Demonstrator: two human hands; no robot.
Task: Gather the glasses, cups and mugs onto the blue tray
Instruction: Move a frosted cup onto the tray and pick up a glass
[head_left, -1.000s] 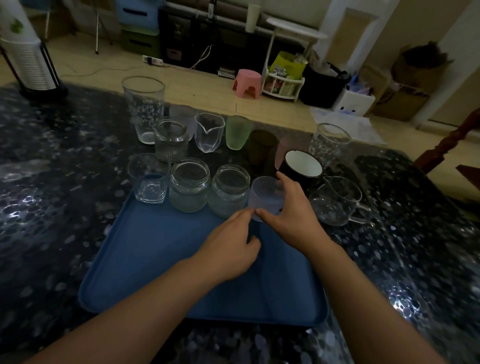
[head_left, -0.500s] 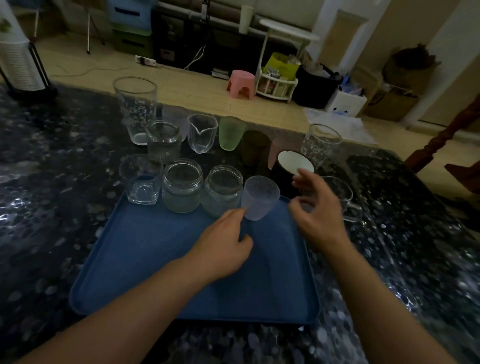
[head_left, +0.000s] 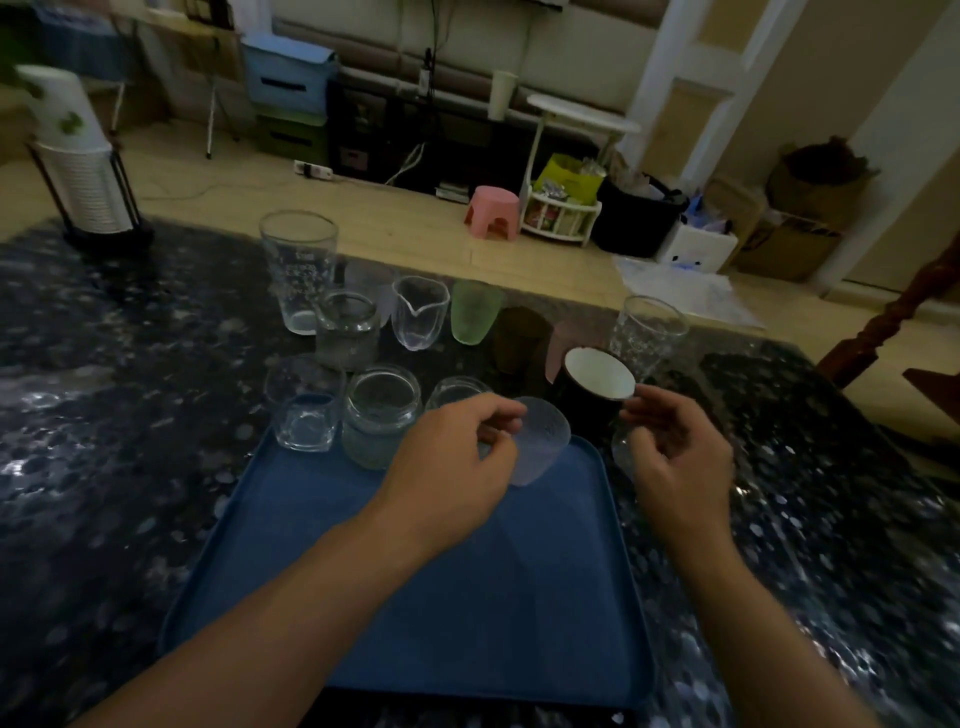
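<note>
The blue tray (head_left: 415, 623) lies on the dark table in front of me. My left hand (head_left: 452, 467) pinches a small frosted cup (head_left: 543, 449), tilted just above the tray's far right part. My right hand (head_left: 680, 457) curls round a clear glass mug (head_left: 621, 447) just off the tray's right edge; the hand hides most of the mug. A square glass (head_left: 304, 426) and two jars (head_left: 382, 421) stand along the tray's far edge. Behind them stand a black mug (head_left: 597, 379), a green cup (head_left: 475, 312), a spouted glass (head_left: 420, 312) and a tall glass (head_left: 298, 270).
A patterned tall glass (head_left: 647, 332), a brown cup (head_left: 519, 338) and another jar (head_left: 347, 330) also stand behind the tray. A rack of stacked paper cups (head_left: 83, 176) sits at the table's far left. A wooden chair (head_left: 883, 332) is at the right.
My right hand let go of the frosted cup and moved right to the glass mug. My left hand took the cup and lifted it, tilted, over the tray.
</note>
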